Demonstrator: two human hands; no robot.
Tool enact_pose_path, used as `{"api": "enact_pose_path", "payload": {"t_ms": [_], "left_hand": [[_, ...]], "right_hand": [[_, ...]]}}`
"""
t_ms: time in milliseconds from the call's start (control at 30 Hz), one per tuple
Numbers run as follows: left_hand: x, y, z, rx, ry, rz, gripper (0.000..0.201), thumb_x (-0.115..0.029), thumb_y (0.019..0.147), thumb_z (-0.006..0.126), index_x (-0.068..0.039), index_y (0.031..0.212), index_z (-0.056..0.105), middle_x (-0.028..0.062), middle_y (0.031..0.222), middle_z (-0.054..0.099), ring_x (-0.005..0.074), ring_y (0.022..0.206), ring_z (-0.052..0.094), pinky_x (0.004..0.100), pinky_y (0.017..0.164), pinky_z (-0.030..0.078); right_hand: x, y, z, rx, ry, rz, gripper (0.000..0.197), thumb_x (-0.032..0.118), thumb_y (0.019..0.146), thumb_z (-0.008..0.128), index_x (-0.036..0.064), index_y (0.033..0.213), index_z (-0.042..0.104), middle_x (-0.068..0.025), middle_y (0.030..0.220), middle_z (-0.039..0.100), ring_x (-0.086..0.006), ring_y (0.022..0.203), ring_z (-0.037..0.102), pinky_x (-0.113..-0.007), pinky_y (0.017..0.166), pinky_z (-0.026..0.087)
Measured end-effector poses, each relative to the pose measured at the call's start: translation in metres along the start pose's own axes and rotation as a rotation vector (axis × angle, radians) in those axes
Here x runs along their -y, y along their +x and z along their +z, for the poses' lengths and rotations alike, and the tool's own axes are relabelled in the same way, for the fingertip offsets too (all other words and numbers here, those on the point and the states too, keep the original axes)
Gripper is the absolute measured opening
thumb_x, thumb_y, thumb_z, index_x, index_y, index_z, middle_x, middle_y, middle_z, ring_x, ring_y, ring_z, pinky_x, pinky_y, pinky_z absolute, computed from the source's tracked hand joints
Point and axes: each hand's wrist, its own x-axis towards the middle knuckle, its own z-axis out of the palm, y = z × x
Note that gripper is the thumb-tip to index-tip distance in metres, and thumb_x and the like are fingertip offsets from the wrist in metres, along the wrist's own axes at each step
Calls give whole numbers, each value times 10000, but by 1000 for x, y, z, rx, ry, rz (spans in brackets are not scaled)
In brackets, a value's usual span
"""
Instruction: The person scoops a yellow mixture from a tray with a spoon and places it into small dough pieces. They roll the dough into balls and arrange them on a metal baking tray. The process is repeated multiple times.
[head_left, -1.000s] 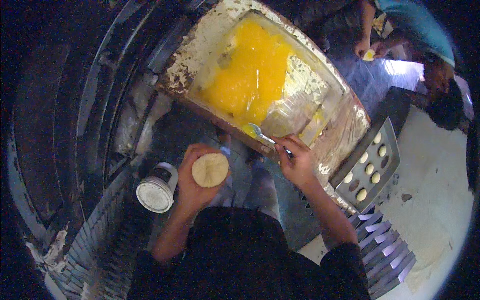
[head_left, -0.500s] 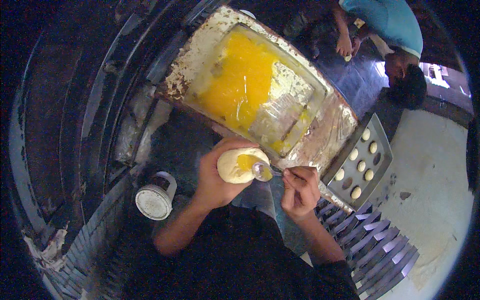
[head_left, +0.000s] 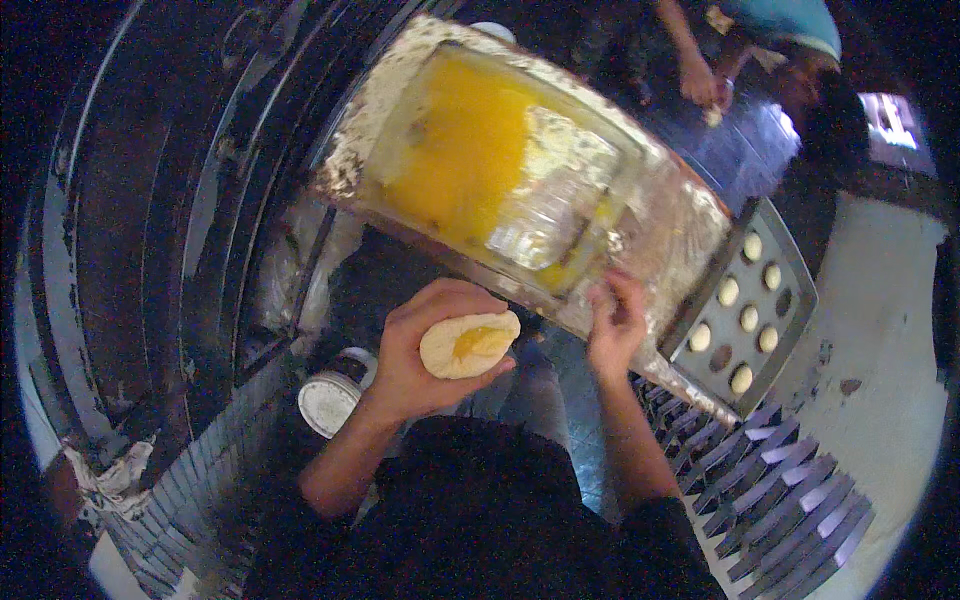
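In my left hand rests a cupped round of pale dough, my fingers curled around its sides. A yellow filling lies in its hollow. My right hand is at the near right corner of a clear rectangular dish, its fingertips pinched and blurred. Whether the spoon is still between those fingers cannot be made out. Yellow paste covers the left part of the dish, with smears along its right end.
The dish sits on a worn, stained board. A dark baking tray with several dough balls stands to the right, beside stacked metal strips. A white-lidded bucket is at left. Across from me, another person's hands hold something small.
My right hand has moved away from the dough, up to the dish's corner; the spoon no longer shows at the dough. My left hand still holds the dough, now tilted, with its filling spread.
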Motion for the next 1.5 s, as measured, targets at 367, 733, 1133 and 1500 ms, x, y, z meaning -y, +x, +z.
{"api": "enact_pose_path", "payload": {"t_ms": [367, 733, 1133, 1500], "left_hand": [[-132, -13, 189, 117, 235, 201, 486, -71, 734, 857, -89, 1200, 721, 167, 1410, 599, 305, 1175, 669, 405, 943, 570], [-240, -65, 263, 355, 120, 677, 472, -150, 748, 859, -113, 1207, 760, 281, 1551, 434, 387, 1337, 577, 458, 1062, 516], [-251, -167, 182, 476, -170, 692, 699, -106, 694, 829, -82, 1373, 665, 230, 1602, 412, 362, 1360, 566, 464, 1098, 470], [-256, -215, 139, 295, 145, 851, 689, -103, 668, 773, -14, 1341, 656, 188, 1494, 566, 346, 1159, 684, 415, 977, 537]], "right_hand": [[166, -69, -226, 113, -207, -376, 408, 128, 732, 854, 114, 1129, 759, -105, 1061, 699, -356, 1036, 652, -509, 1040, 472], [179, -155, -326, -351, 41, -467, 345, 15, 683, 909, 77, 975, 736, -125, 1107, 600, -264, 1048, 638, -357, 863, 556], [263, -260, -276, -348, 690, -127, 204, 49, 727, 879, 74, 888, 756, -99, 1015, 584, -207, 968, 623, -329, 721, 539], [302, -301, -254, -286, 803, -151, 259, 65, 721, 913, 65, 933, 764, -88, 1081, 595, -194, 940, 633, -350, 818, 547]]}}
